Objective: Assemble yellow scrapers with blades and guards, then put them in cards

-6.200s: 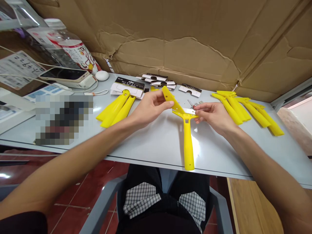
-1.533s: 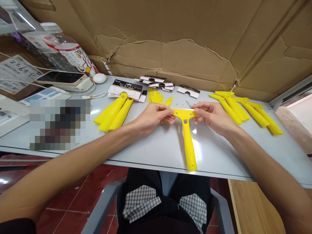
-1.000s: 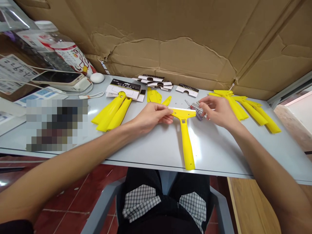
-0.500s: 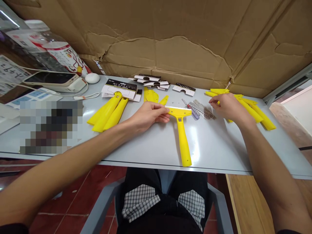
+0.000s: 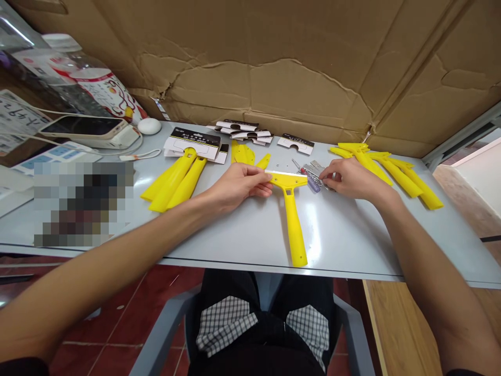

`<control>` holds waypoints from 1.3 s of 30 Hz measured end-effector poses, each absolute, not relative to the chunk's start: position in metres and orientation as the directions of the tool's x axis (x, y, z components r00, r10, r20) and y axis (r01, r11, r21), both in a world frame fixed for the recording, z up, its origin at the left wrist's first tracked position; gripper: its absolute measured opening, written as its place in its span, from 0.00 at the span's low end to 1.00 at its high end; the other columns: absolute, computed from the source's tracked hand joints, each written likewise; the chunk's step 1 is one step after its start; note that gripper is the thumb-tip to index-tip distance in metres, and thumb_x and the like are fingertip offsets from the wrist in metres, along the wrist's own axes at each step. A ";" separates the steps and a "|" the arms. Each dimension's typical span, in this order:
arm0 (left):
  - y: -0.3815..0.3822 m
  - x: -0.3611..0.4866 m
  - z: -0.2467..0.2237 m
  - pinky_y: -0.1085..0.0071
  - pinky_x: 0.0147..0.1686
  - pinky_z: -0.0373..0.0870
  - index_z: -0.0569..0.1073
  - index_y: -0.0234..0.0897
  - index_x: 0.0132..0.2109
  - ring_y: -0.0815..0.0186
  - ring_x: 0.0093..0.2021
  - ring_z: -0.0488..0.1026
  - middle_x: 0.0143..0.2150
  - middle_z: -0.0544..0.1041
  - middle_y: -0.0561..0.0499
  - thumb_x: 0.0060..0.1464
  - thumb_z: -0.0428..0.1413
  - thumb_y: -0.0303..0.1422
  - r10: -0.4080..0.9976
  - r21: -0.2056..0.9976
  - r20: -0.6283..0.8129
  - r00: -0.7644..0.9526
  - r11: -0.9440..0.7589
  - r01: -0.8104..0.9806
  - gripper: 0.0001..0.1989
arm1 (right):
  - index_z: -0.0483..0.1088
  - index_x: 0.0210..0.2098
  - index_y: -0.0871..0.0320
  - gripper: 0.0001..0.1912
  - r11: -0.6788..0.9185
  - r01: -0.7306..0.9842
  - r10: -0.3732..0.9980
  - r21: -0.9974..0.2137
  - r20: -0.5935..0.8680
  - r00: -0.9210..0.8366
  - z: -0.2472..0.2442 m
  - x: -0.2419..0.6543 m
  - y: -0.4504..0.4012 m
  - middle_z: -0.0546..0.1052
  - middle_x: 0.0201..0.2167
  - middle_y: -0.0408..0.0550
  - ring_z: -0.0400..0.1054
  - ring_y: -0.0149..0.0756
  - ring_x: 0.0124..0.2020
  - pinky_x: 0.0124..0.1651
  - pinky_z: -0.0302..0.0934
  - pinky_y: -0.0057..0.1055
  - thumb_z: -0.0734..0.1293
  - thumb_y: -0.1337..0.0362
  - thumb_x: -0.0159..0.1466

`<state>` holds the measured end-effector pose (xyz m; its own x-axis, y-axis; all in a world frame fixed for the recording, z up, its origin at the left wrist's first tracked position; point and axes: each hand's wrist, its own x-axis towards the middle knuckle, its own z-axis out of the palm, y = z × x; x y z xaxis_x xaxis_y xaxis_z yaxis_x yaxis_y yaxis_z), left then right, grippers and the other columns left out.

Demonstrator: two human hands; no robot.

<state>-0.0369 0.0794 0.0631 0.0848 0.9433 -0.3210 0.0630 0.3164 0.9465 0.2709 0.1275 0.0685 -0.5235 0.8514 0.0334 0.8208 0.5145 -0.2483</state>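
My left hand (image 5: 246, 184) pinches the left end of a yellow scraper's (image 5: 291, 219) head, with the metal blade along the top and the handle pointing toward me. Over the small pile right of the scraper, my right hand (image 5: 348, 177) has its fingers bent together; whatever is under the fingertips is hidden. In that pile lie a screwdriver (image 5: 313, 184) with a purple handle, loose screws and thin metal blades (image 5: 315, 166), partly covered by my fingers. Several yellow scraper handles (image 5: 410, 180) lie beyond my right wrist.
Carded yellow scrapers (image 5: 178, 183) lie at the left, under black-and-white cards (image 5: 195, 141). More cards (image 5: 245, 130) and flat yellow plates (image 5: 242, 153) sit at the back. A phone (image 5: 84, 128), cable and bottles (image 5: 97, 86) crowd the far left. Cardboard (image 5: 274, 52) walls the back.
My right hand has moved left from the yellow handles to the blades and screws. My left hand and the scraper have stayed put.
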 end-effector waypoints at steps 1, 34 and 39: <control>0.079 -0.037 0.063 0.75 0.37 0.80 0.84 0.28 0.33 0.71 0.28 0.79 0.33 0.85 0.42 0.67 0.63 0.26 0.943 0.947 -0.320 0.086 0.315 0.065 0.11 | 0.86 0.46 0.55 0.15 0.517 0.819 0.849 -0.247 0.032 -0.527 0.069 0.272 0.128 0.84 0.41 0.50 0.74 0.42 0.37 0.44 0.66 0.40 0.68 0.69 0.67; 0.080 -0.039 0.061 0.71 0.40 0.81 0.84 0.29 0.34 0.70 0.29 0.80 0.34 0.85 0.41 0.66 0.63 0.27 0.949 0.954 -0.297 0.101 0.291 0.069 0.10 | 0.83 0.36 0.55 0.09 0.375 0.890 0.927 -0.261 0.109 -0.358 0.048 0.242 0.122 0.84 0.36 0.54 0.75 0.46 0.36 0.39 0.63 0.39 0.69 0.61 0.68; 0.079 -0.038 0.062 0.72 0.39 0.81 0.84 0.29 0.34 0.70 0.29 0.79 0.33 0.85 0.41 0.66 0.63 0.26 0.948 0.952 -0.303 0.099 0.298 0.066 0.11 | 0.84 0.38 0.55 0.09 0.311 0.899 0.950 -0.308 0.115 -0.290 0.050 0.234 0.117 0.85 0.35 0.55 0.77 0.48 0.39 0.40 0.65 0.39 0.71 0.60 0.67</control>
